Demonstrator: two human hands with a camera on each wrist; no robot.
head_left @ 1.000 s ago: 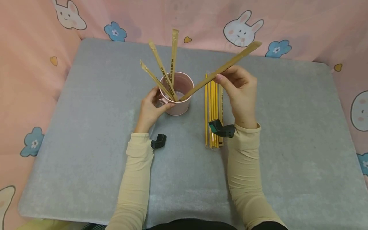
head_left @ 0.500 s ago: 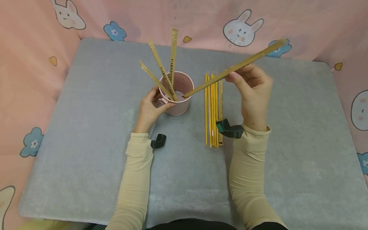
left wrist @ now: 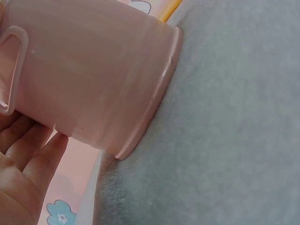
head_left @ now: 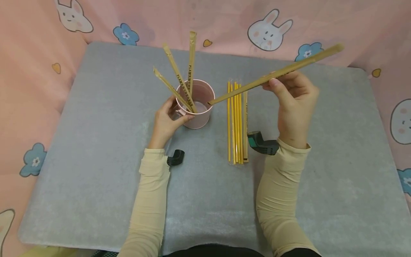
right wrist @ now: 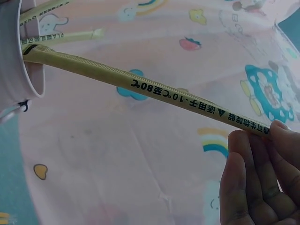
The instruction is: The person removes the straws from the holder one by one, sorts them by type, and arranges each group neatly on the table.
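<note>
A pink cup with a side handle stands on the table, and several paper-wrapped straws lean inside it towards the back left. My left hand holds it from the left, thumb at the rim and fingers along the side. The left wrist view shows the cup's wall and base against the cloth. With thumb and fingertips, my right hand pinches another paper-wrapped straw near its middle. That straw slants down leftwards, its lower end just inside the cup's right rim. Printed lettering shows on its wrapper.
Right of the cup lie several yellow sticks in clear wrapping, with a paper-wrapped straw alongside. The table has a grey cloth. A pink patterned curtain hangs behind and at both sides.
My right hand has moved right, drawing the pinched straw outward, so its lower end rose from the cup's bottom towards the right rim. The left hand and cup stay put.
</note>
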